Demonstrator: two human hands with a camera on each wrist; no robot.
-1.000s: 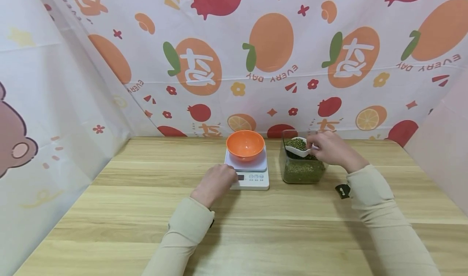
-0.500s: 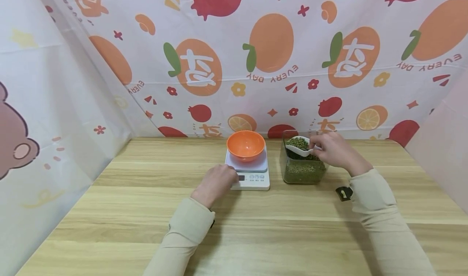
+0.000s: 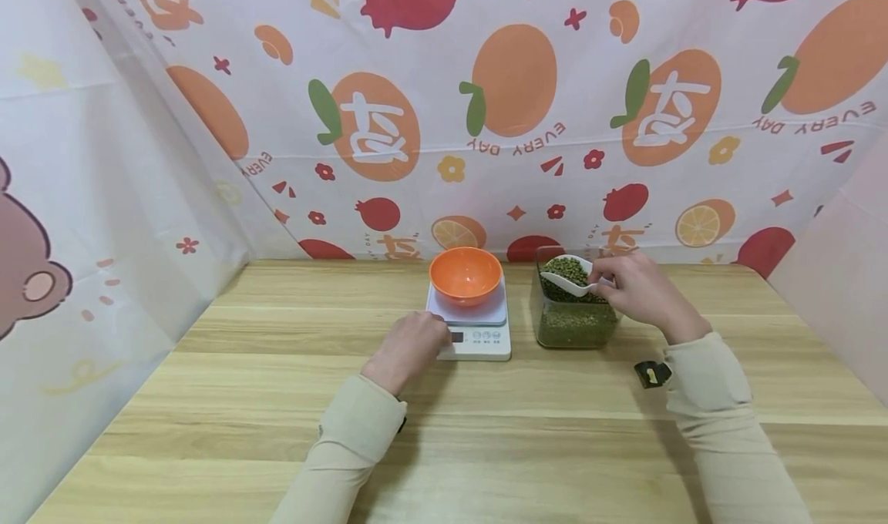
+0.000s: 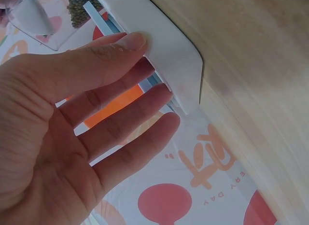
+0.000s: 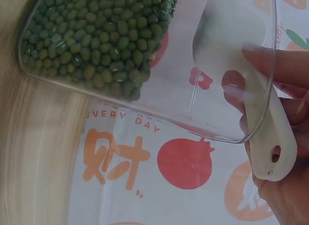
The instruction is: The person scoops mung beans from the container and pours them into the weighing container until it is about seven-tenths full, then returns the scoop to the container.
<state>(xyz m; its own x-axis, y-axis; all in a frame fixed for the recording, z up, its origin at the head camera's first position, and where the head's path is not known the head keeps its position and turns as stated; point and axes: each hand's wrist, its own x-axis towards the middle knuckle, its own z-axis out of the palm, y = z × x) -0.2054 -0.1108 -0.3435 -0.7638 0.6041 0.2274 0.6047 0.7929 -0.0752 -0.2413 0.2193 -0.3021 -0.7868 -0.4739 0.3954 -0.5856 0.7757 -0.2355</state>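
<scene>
My right hand (image 3: 638, 289) pinches the handle of a white scoop (image 5: 273, 160) between thumb and fingers. The scoop is heaped with green mung beans (image 3: 567, 272) and sits within the upper part of a clear square container (image 3: 576, 335). More mung beans (image 5: 96, 46) fill the container's lower part. At the front left corner of a white kitchen scale (image 3: 486, 347), my left hand (image 3: 411, 347) rests with its fingers fairly straight, its thumb tip against the scale's edge (image 4: 169, 56). An orange bowl (image 3: 466, 277) stands on the scale's platform; no contents show inside it.
The wooden table (image 3: 277, 401) carries the scale and container side by side near its back edge. Behind them hangs a white cloth (image 3: 416, 193) printed with fruit. A small black device (image 3: 652, 374) shows beside the right cuff.
The right hand and wrist have shifted slightly to the right. The scoop has tilted a little and shows more of its heap of beans. My left hand, bowl and scale stay put.
</scene>
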